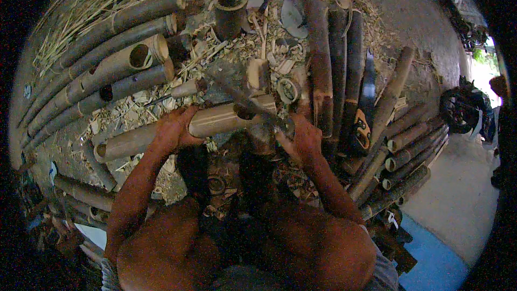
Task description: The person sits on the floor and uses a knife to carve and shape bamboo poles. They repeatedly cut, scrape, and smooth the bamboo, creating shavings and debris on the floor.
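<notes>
A pale, shaved bamboo tube (215, 120) lies slantwise across in front of my knees, with a dark hole cut near its right end. My left hand (177, 129) is closed around the tube's middle. By the tube's right end, my right hand (305, 139) is closed on a long-bladed knife (245, 99). Its dark, slightly blurred blade crosses over the tube beside the hole and points up and left; the handle is mostly hidden in my fist. Beneath the tube's right end stands a wooden block (262, 139). Just beyond lies a small tapered wooden piece (188, 89).
Several bamboo tubes with cut holes (116, 67) lie at the left. More dark tubes (318, 48) and a handsaw with an orange handle (362, 129) lie at the right. An upright bamboo cup (230, 27) and sandals (293, 13) stand beyond, among shavings (215, 51).
</notes>
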A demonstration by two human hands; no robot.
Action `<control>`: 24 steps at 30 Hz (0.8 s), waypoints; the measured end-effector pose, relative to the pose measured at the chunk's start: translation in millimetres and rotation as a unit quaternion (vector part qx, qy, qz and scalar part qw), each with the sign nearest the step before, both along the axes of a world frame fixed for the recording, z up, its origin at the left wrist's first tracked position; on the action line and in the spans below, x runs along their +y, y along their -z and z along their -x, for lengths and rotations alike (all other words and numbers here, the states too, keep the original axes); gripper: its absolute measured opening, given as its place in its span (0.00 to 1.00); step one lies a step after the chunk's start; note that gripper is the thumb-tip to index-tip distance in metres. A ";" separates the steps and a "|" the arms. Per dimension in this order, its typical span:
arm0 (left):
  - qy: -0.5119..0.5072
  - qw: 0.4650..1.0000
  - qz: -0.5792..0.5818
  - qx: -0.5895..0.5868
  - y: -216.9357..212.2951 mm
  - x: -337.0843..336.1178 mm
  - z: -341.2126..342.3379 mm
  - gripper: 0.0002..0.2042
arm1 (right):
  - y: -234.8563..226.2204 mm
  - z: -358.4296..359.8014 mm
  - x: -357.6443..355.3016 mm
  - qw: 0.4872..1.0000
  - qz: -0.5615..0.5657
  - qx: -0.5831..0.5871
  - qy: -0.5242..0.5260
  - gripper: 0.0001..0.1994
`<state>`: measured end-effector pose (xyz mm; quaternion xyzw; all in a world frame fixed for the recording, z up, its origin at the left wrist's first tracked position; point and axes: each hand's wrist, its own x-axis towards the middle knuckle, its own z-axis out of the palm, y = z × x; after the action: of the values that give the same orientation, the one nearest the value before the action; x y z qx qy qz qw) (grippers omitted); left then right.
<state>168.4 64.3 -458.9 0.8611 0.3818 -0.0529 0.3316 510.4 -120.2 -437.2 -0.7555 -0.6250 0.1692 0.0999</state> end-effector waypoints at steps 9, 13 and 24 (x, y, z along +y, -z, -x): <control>0.015 0.999 0.000 0.032 -0.7 -0.2 1.5 0.46 | 2.3 -3.3 -0.2 0.999 0.012 0.034 0.003 0.29; 0.013 0.998 -0.020 0.060 -5.1 -5.5 -1.8 0.47 | 12.7 -17.1 -0.8 0.982 0.172 -0.003 0.075 0.31; 0.021 0.995 -0.076 0.061 6.9 -12.1 3.7 0.50 | 4.2 -3.9 -10.0 1.000 -0.016 0.002 0.014 0.29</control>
<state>164.8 52.2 -465.8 0.8869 0.3857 -0.0830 0.2404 514.4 -130.2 -441.4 -0.7623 -0.6166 0.1591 0.1156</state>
